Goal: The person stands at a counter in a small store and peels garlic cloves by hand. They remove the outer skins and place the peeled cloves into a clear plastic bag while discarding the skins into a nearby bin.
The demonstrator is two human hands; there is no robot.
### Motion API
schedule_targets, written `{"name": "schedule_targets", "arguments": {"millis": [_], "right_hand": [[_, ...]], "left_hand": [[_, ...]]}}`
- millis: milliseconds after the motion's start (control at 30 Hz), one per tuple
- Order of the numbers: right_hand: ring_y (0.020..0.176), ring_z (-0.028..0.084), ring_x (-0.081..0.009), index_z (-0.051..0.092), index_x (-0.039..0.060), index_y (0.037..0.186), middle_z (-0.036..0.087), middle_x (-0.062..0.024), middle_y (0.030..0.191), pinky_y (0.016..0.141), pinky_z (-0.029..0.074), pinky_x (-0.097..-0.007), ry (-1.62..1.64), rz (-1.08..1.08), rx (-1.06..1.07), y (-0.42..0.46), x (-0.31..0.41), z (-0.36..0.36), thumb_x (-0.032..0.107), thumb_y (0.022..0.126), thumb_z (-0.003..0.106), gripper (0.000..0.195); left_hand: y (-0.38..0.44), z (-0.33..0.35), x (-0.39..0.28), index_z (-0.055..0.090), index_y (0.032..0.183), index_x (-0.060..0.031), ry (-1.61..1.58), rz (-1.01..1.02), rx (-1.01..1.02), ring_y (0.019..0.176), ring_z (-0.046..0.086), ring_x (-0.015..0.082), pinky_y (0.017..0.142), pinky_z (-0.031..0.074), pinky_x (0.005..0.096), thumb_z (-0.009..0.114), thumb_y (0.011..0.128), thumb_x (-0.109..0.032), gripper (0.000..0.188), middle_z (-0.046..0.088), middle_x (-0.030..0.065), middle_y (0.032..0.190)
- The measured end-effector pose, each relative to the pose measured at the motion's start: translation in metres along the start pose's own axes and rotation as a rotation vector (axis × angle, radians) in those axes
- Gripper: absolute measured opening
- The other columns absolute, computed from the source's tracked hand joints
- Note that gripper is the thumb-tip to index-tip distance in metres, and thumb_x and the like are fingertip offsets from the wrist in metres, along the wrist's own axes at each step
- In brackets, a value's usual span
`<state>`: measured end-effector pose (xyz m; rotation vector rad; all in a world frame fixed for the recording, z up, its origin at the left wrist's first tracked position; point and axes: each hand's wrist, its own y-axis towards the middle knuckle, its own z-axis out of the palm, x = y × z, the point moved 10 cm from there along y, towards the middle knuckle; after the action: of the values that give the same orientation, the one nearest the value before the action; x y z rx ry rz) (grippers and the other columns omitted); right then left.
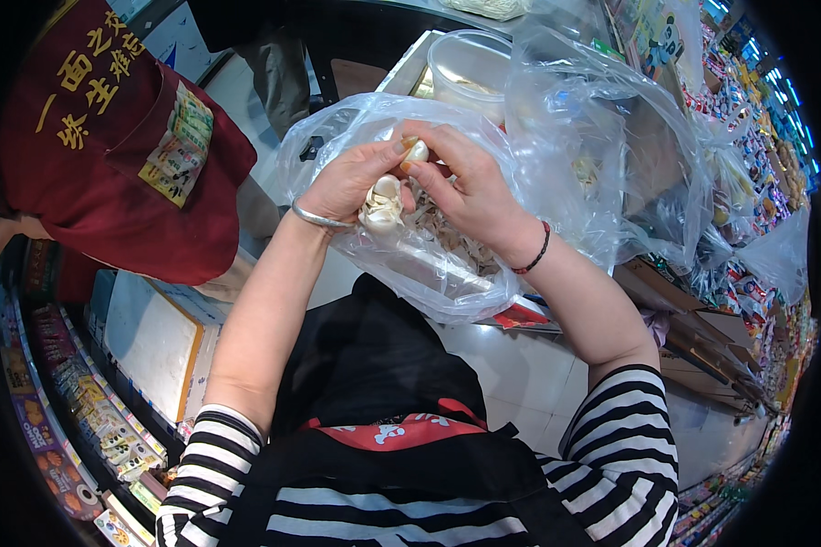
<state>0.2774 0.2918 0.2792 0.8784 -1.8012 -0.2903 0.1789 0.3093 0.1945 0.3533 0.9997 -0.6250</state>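
My left hand holds a partly broken garlic bulb in its lower fingers. Its thumb and forefinger also touch a pale garlic clove. Thumb and forefinger of my right hand pinch that same clove from the other side. Both hands are above an open clear plastic bag, where dry garlic skins lie. Behind it stands a round clear plastic tub; its contents are mostly hidden. More clear plastic bags are bunched to the right of the tub.
At the left a person in a dark red apron stands close by. A white-topped box is below them, near shelves of packaged snacks. Cardboard boxes and many wrapped goods line the right side.
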Motion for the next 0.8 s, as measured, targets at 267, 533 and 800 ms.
{"name": "schedule_targets", "arguments": {"millis": [267,533,800], "right_hand": [[0.087,0.066,-0.0293,0.062,-0.0007,0.112,0.064,-0.0148,0.102,0.076,0.055,-0.0360,-0.100,0.004,-0.063,0.003,0.005,-0.005,0.008,0.088,0.071,0.027],[0.095,0.065,-0.0281,0.062,0.0029,0.110,0.065,-0.0129,0.104,0.084,0.052,-0.0367,-0.193,-0.045,-0.116,0.005,0.004,-0.019,0.006,0.085,0.074,0.029],[0.094,0.065,-0.0303,0.062,0.0028,0.106,0.064,-0.0125,0.099,0.082,0.053,-0.0379,-0.181,-0.066,-0.100,0.004,0.004,-0.017,0.004,0.084,0.073,0.025]], "left_hand": [[0.000,-0.001,-0.010,0.062,0.116,0.0021,-0.016,0.078,-0.159,0.065,0.069,0.0144,0.059,0.059,0.0259,0.055,0.104,-0.037,0.041,0.072,0.0117,0.091],[0.002,-0.014,-0.016,0.062,0.128,0.0011,0.051,0.176,-0.240,0.073,0.069,0.0115,0.065,0.058,0.0231,0.060,0.103,-0.033,0.043,0.070,0.0087,0.100],[0.001,-0.012,-0.012,0.064,0.120,0.0010,0.081,0.136,-0.250,0.072,0.069,0.0113,0.062,0.057,0.0227,0.060,0.103,-0.032,0.037,0.069,0.0066,0.093]]}}
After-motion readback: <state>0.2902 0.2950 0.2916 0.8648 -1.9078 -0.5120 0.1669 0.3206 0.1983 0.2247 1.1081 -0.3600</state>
